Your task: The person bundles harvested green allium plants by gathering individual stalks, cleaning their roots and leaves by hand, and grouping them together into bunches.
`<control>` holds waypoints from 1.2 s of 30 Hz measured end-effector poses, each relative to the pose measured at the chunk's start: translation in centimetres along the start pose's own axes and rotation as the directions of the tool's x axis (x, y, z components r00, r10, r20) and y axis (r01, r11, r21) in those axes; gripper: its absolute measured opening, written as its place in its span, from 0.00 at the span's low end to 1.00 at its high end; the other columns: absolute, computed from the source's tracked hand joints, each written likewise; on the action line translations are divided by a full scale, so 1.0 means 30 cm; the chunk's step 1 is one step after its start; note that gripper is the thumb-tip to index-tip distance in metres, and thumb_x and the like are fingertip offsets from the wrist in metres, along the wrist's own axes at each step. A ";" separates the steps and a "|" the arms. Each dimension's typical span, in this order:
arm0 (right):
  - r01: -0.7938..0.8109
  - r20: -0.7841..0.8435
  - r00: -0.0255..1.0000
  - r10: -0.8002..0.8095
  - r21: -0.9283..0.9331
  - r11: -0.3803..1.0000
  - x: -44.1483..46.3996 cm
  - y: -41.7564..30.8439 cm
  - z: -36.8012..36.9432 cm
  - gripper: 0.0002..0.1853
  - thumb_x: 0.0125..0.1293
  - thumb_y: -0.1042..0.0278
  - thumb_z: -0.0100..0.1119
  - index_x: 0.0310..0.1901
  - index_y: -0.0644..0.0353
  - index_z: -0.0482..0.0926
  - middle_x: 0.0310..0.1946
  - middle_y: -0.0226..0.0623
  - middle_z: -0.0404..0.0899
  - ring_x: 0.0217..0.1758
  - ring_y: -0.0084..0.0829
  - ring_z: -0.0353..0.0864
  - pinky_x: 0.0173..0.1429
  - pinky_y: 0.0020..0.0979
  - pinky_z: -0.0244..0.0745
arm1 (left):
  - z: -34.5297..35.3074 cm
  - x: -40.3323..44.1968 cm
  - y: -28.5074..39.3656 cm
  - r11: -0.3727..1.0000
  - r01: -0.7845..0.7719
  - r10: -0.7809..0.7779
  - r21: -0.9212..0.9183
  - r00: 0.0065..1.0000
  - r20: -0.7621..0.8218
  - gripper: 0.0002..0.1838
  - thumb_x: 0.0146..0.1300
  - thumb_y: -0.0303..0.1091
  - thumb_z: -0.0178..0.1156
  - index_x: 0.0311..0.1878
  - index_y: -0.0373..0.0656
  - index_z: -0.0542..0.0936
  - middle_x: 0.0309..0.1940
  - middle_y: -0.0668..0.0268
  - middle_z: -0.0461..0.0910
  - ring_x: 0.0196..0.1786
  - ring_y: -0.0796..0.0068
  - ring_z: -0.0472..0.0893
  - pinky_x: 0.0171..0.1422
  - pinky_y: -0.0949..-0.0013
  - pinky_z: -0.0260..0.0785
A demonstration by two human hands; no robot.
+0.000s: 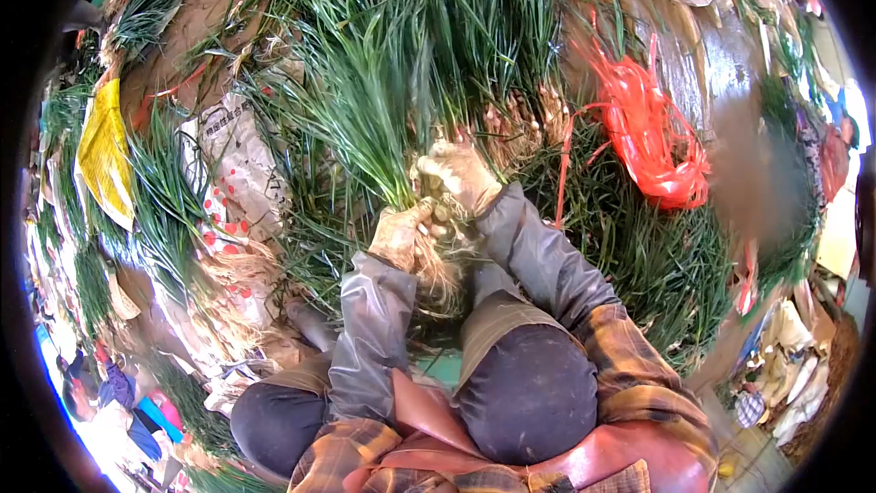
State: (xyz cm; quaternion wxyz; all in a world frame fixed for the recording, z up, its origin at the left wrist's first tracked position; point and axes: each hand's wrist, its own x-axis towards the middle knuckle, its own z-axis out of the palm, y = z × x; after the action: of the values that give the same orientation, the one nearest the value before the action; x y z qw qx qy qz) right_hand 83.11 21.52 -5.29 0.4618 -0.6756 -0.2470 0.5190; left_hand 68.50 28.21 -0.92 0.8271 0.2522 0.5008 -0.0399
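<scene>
My left hand [401, 236], in a pale soiled glove, is closed around the lower stems of a bunch of chive-like greens [374, 119]. The long leaves fan upward and away from me, while the pale stringy roots [438, 276] hang below the fist. Close against the same stems is my gloved right hand [461, 175], its fingers curled in at the bunch's right side. What exactly its fingertips pinch is hard to make out. Beyond both hands lies a thick pile of similar greens [493, 27], with reddish-white stem bases [516, 132] toward me.
A tangle of red plastic ties [648, 132] rests on greens at the right. To the left are a printed white sack [239, 160], a yellow sack piece [105, 155] and more rooted bunches [169, 183]. My knees [525, 393] are close below the hands. A brown blur [757, 173] shows at right.
</scene>
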 end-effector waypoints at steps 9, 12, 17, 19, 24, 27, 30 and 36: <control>-0.371 -0.375 0.926 0.047 -0.926 -0.074 0.104 0.156 -0.149 0.08 0.63 0.78 0.50 0.43 0.57 0.75 0.27 0.27 0.73 0.26 0.18 0.72 0.26 0.18 0.75 | -0.026 -0.080 0.003 0.898 -0.058 0.267 -0.435 0.859 0.437 0.20 0.65 0.33 0.51 0.57 0.32 0.67 0.18 0.71 0.67 0.21 0.79 0.66 0.24 0.72 0.61; 0.027 0.054 0.950 0.307 -0.996 0.090 -0.003 -0.050 -0.158 0.13 0.62 0.76 0.53 0.49 0.55 0.74 0.28 0.30 0.74 0.30 0.20 0.75 0.31 0.19 0.77 | -0.085 -0.060 0.053 0.759 -0.096 0.412 -0.644 0.837 0.360 0.33 0.60 0.32 0.59 0.65 0.35 0.57 0.22 0.64 0.73 0.28 0.68 0.77 0.36 0.59 0.75; 0.145 0.058 0.980 -0.188 -0.861 0.487 0.016 0.116 -0.059 0.17 0.61 0.65 0.59 0.53 0.52 0.74 0.30 0.33 0.75 0.33 0.28 0.76 0.37 0.28 0.77 | -0.149 -0.011 0.068 0.879 -0.218 0.306 -0.423 0.940 0.153 0.28 0.63 0.33 0.56 0.66 0.42 0.62 0.27 0.69 0.77 0.39 0.65 0.81 0.43 0.62 0.76; -0.482 -0.355 0.838 0.415 -0.124 0.868 0.016 -0.098 -0.020 0.08 0.63 0.62 0.57 0.35 0.58 0.75 0.29 0.35 0.76 0.32 0.27 0.76 0.34 0.33 0.75 | -0.114 -0.013 0.066 0.907 -0.210 0.258 -0.364 0.962 0.088 0.24 0.65 0.35 0.53 0.64 0.43 0.65 0.49 0.61 0.79 0.42 0.66 0.81 0.40 0.68 0.75; -0.045 -0.460 0.764 -0.454 -0.738 0.673 -0.052 -0.070 -0.037 0.06 0.62 0.65 0.53 0.31 0.55 0.74 0.19 0.29 0.74 0.17 0.21 0.69 0.21 0.24 0.69 | -0.079 -0.047 0.100 0.949 -0.243 0.271 -0.201 0.954 0.125 0.24 0.62 0.34 0.55 0.61 0.38 0.68 0.52 0.56 0.77 0.51 0.62 0.79 0.49 0.63 0.75; 0.013 -0.184 0.955 -0.233 -0.758 0.652 -0.150 -0.153 0.020 0.07 0.59 0.58 0.56 0.32 0.51 0.74 0.22 0.29 0.75 0.23 0.28 0.75 0.32 0.37 0.73 | -0.009 0.003 0.070 0.943 -0.229 0.258 -0.240 0.961 0.097 0.18 0.62 0.25 0.53 0.56 0.36 0.73 0.50 0.55 0.78 0.48 0.65 0.80 0.53 0.61 0.75; 0.278 0.179 0.958 -0.224 -0.766 0.580 -0.198 -0.193 0.035 0.09 0.56 0.59 0.58 0.34 0.53 0.77 0.25 0.31 0.76 0.28 0.33 0.77 0.38 0.29 0.73 | -0.078 0.057 0.011 0.823 -0.397 0.371 0.406 0.917 0.144 0.17 0.64 0.23 0.48 0.55 0.29 0.72 0.39 0.57 0.81 0.41 0.67 0.81 0.48 0.65 0.76; -0.194 0.207 0.970 0.130 0.329 0.924 -0.054 -0.149 -0.006 0.11 0.66 0.64 0.53 0.46 0.59 0.75 0.31 0.28 0.74 0.33 0.23 0.75 0.37 0.24 0.71 | -0.033 -0.028 0.040 0.917 0.001 0.075 -0.398 0.982 0.176 0.17 0.64 0.28 0.46 0.52 0.27 0.72 0.28 0.58 0.79 0.31 0.63 0.80 0.43 0.60 0.77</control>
State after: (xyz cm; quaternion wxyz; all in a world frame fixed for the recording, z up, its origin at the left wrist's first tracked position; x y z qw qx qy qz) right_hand 83.38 22.16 -0.60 0.5046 -0.5515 -0.1357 0.6502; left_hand 67.65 29.55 -0.13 0.9049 0.0841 0.4136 0.0545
